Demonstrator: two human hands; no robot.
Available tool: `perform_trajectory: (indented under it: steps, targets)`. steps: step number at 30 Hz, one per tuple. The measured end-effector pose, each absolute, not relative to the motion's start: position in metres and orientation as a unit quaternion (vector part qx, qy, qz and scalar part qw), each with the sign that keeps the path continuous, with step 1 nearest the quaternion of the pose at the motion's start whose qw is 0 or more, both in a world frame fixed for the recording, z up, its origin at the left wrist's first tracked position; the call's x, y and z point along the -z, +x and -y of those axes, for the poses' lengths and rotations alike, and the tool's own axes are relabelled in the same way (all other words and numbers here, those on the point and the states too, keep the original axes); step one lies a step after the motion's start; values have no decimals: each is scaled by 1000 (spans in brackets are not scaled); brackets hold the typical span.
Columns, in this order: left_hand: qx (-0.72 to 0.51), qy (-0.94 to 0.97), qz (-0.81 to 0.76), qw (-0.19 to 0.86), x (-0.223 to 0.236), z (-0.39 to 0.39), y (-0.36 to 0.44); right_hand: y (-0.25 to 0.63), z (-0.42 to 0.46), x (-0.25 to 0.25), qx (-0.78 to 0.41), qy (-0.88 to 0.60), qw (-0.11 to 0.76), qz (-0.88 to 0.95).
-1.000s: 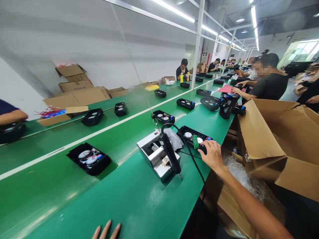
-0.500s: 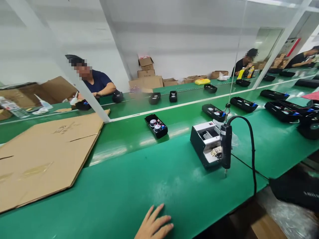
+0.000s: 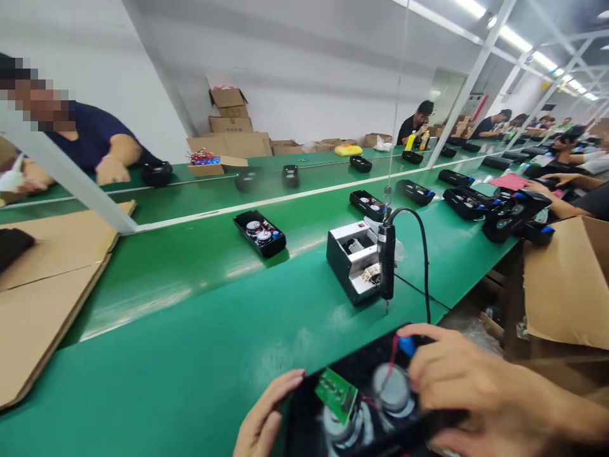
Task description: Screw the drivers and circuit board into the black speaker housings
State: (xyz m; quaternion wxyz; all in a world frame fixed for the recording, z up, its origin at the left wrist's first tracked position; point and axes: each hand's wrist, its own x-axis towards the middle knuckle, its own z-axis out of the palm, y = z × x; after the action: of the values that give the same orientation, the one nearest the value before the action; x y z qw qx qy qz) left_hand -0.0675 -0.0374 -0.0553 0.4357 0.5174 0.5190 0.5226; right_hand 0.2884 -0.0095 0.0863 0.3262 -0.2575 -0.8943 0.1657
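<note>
Close to me is a black speaker housing [image 3: 371,355], tilted and slightly blurred. Inside sit two round speaker drivers [image 3: 392,388], a green circuit board [image 3: 337,395], red wires and a blue part [image 3: 407,345]. My right hand [image 3: 466,381] grips the housing at its right end, fingers over the rim. At the left end, my left hand [image 3: 266,412] holds its side, partly cut off by the picture's lower edge. Beyond the housing, a black electric screwdriver [image 3: 387,260] hangs upright in front of a black-and-white screw feeder [image 3: 349,266].
Another open speaker housing [image 3: 259,233] lies on the green conveyor belt [image 3: 190,254], with several more farther right. Flat cardboard [image 3: 71,266] covers the left side. A cardboard box [image 3: 568,285] stands at right. A co-worker [image 3: 95,136] sits across the line; others work at right.
My left hand was spread over the green table; it now holds a speaker housing. My right hand has come into view gripping the same housing. The view has swung to the right.
</note>
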Motion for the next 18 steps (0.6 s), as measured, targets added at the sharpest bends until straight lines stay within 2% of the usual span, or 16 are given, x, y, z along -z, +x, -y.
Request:
perform_trajectory:
  steps: [1, 4, 9, 12, 15, 18]
  targets:
    - [-548, 454, -545, 443, 49, 44, -67, 276, -7, -82, -195, -191, 232, 934]
    - [-598, 340, -606, 399, 40, 64, -65, 243, -43, -46, -197, -101, 277, 935]
    - [-592, 351, -661, 301, 54, 78, -77, 214, -56, 22, -169, -103, 339, 920]
    - [-575, 366, -669, 297, 63, 81, -83, 216, -47, 20, -206, -139, 325, 912]
    - [-574, 375, -671, 282, 65, 82, -82, 216, -35, 2, -273, -172, 360, 875]
    - [-577, 388, -669, 262, 65, 83, -80, 202, -22, -10, -283, -191, 386, 857]
